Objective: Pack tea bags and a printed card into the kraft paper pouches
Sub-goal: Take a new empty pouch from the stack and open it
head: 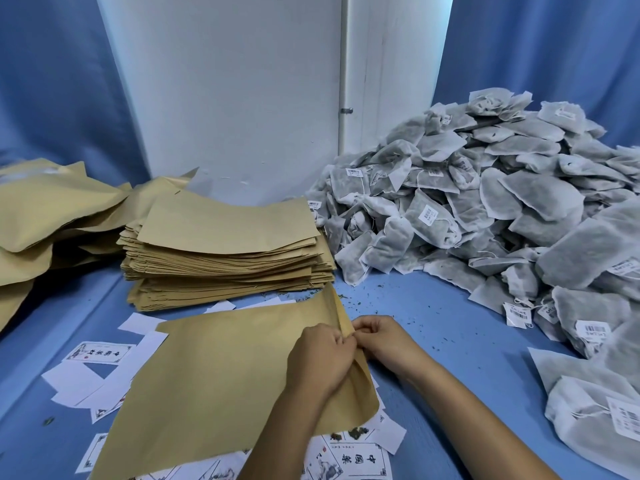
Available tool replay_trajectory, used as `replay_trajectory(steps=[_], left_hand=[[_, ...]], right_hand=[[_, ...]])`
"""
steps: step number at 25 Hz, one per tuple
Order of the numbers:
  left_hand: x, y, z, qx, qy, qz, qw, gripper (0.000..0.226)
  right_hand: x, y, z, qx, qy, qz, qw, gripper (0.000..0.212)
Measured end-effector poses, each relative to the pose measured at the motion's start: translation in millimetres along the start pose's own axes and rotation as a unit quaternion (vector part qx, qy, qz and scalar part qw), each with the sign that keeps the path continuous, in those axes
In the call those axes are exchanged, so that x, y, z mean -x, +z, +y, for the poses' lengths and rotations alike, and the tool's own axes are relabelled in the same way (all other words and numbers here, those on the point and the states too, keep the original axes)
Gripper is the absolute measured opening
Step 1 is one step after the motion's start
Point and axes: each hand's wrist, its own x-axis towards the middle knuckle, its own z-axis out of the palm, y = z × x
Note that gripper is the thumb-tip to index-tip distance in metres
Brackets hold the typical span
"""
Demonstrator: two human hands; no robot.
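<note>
- Head view showed a flat tan kraft paper pouch (214,379) lying on scattered white printed cards (353,459) — on the blue table (450,327).
- Left hand (320,356) and right hand (384,339) both pinched the pouch's right edge, fingers curled.
- Stacked kraft pouches (225,254) sat behind — a heap of grey mesh tea bags (485,202) piled at right.

Tan kraft pouches (221,375), grey-white tea bags (502,209) w/ white barcode tags, white cards (356,459) w/ black print & thin border, blue surface (450,323) w/ dark specks, blue curtains (554,46), white wall (225,81).
</note>
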Motion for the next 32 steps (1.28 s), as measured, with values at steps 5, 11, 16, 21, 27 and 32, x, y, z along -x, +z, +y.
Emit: replay_trajectory(steps=[5,11,16,21,27,32], left_hand=[[18,5,20,-0.14,0.096,0.108,0.98,0.037],[25,4,25,-0.144,0.134,0.136,0.971,0.023],[24,8,28,-0.137,0.107,0.147,0.974,0.018],[24,15,29,-0.234,0.01,0.083,0.969,0.02],[29,11,29,-0.104,-0.037,0.04,0.993,0.033],[32,4,38,-0.119,0.026,0.129,0.984,0.03]], right_hand=[[5,-1,-11,-0.005,-0.021,-0.003,1.0,0.032],[6,3,-12,-0.024,-0.033,0.048,0.998,0.034],[7,5,-9,-0.049,-0.019,0.075,0.996,0.036],[12,-4,-9,-0.095,0.024,0.056,0.994,0.027],[9,6,-11,-0.03,0.013,0.068,0.997,0.029],[11,3,-9,-0.064,0.05,0.083,0.993,0.026]])
